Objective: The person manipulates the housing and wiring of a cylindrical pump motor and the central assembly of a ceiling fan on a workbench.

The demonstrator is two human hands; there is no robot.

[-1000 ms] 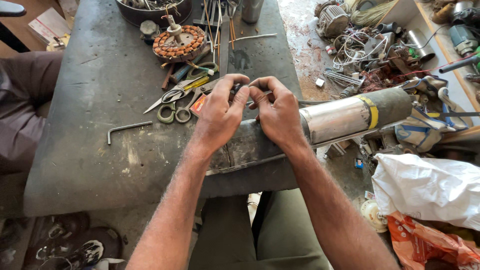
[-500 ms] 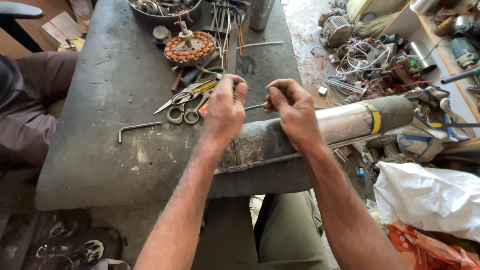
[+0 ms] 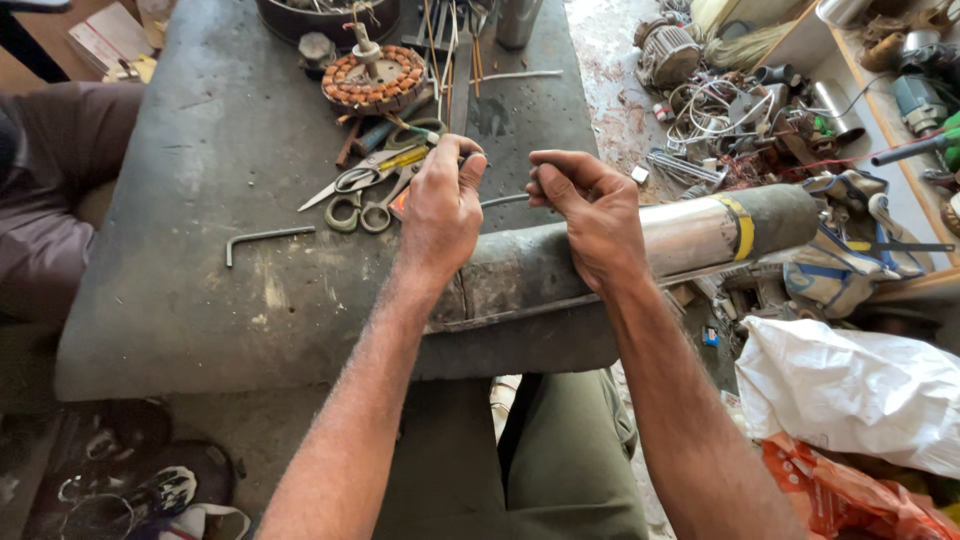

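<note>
A long metal cylinder (image 3: 690, 235), shiny steel with a yellow band and a dark end, lies across the near edge of the grey workbench (image 3: 190, 290). Both my hands work above its dull left part. My left hand (image 3: 440, 215) is closed on one end of a thin grey wire (image 3: 505, 200). My right hand (image 3: 590, 215) pinches the other end, so the wire spans the gap between them. Scissors (image 3: 350, 180) and other hand tools lie just beyond my left hand.
A copper-wound stator (image 3: 375, 78) stands at the back of the bench. An angled hex key (image 3: 265, 238) lies at left. Another person's leg (image 3: 50, 200) is at the far left. Motors, cables and scrap (image 3: 720, 110) cover the floor at right, with a white bag (image 3: 850, 395) nearer.
My hands have drawn apart along the cylinder, exposing a length of wire between them. The view has shifted slightly.
</note>
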